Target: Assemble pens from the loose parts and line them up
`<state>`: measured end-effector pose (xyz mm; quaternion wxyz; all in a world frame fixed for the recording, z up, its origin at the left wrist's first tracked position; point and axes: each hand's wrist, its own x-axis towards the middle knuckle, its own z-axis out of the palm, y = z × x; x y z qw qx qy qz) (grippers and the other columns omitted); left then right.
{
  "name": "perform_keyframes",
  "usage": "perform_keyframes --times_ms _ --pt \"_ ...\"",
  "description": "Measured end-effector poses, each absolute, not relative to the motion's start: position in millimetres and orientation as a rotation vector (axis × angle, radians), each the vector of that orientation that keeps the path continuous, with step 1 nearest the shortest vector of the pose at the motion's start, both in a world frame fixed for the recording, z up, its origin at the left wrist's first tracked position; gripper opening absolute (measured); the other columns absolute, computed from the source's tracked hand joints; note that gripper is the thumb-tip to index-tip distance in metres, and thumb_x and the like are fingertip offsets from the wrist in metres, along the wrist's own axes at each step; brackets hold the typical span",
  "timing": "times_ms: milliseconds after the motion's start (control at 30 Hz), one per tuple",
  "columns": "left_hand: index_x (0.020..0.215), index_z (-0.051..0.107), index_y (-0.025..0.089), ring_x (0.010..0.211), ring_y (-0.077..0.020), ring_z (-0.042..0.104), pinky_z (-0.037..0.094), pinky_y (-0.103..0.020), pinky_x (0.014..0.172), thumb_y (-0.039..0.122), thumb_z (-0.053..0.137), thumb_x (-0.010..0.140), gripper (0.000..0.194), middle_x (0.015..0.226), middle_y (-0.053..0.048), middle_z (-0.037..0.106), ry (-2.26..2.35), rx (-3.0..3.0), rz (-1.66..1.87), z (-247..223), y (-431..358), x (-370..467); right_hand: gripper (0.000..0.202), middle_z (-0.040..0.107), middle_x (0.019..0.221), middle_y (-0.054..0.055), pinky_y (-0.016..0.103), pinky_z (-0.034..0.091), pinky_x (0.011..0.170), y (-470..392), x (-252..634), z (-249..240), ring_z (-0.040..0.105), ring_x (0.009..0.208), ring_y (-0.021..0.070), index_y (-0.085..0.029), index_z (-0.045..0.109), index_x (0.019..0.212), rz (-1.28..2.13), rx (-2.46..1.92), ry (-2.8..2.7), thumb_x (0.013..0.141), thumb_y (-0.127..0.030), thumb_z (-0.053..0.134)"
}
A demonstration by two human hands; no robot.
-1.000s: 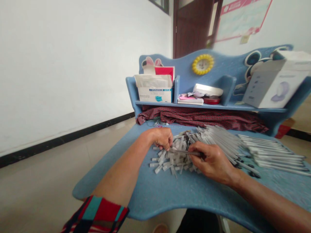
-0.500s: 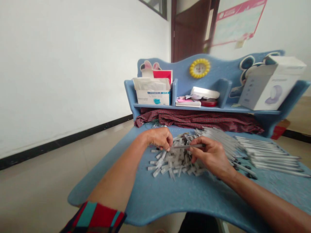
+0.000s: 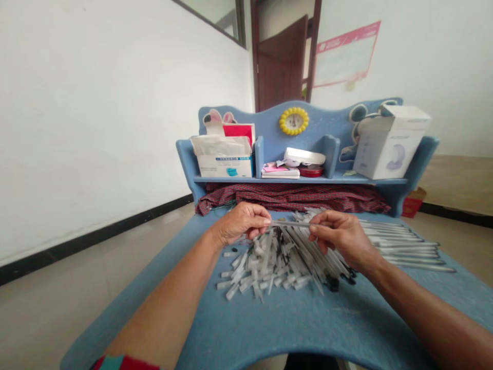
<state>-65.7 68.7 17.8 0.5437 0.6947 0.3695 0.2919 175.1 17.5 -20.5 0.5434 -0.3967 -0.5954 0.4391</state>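
A thin, see-through pen barrel point(image 3: 290, 223) is stretched level between my two hands. My left hand point(image 3: 246, 222) pinches its left end with thumb and fingers. The other end sits in the fingertips of my right hand point(image 3: 342, 234). Below it lies a heap of frosted pen caps point(image 3: 265, 257) mixed with more clear barrels point(image 3: 308, 252). Small black pieces point(image 3: 333, 283) lie at the heap's right edge, under my right hand. Beyond that hand, several pens with dark tips point(image 3: 408, 249) lie side by side in a row.
All this rests on a blue desk point(image 3: 246, 329) with a raised shelf point(image 3: 239, 180). On the shelf stand a face-mask box point(image 3: 227, 165), a stack of papers point(image 3: 280, 172), a red round tin point(image 3: 311, 171) and a white carton point(image 3: 389, 146). Checked cloth point(image 3: 292, 198) is bunched underneath.
The camera view has turned, so the desk sits further left and lower in the picture. My hands have risen slightly off the heap, with a barrel held between them.
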Motion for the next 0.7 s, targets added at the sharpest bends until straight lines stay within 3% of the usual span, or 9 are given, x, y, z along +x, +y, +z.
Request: perform_keyframes --times_ms 167,700 --pt "0.071 0.060 0.011 0.035 -0.0011 0.036 0.020 -0.015 0.036 0.033 0.070 0.065 0.025 0.051 0.003 0.052 0.921 1.550 0.872 17.7 68.9 -58.7 0.022 0.059 0.052 -0.002 0.020 0.034 0.036 17.4 171.5 -27.9 0.044 0.034 0.0066 -0.014 0.066 0.084 0.927 -1.011 -1.537 0.075 -0.034 0.064" --pt "0.067 0.056 0.012 0.037 0.0001 0.026 0.015 -0.016 0.038 0.033 0.070 0.065 0.026 0.048 0.006 0.047 0.920 1.556 0.837 29.7 55.5 -50.7 0.020 0.052 0.052 -0.004 0.019 0.032 0.036 13.8 167.4 -26.0 0.041 0.038 0.0066 -0.014 0.064 0.084 0.778 -0.938 -1.557 0.078 -0.032 0.059"
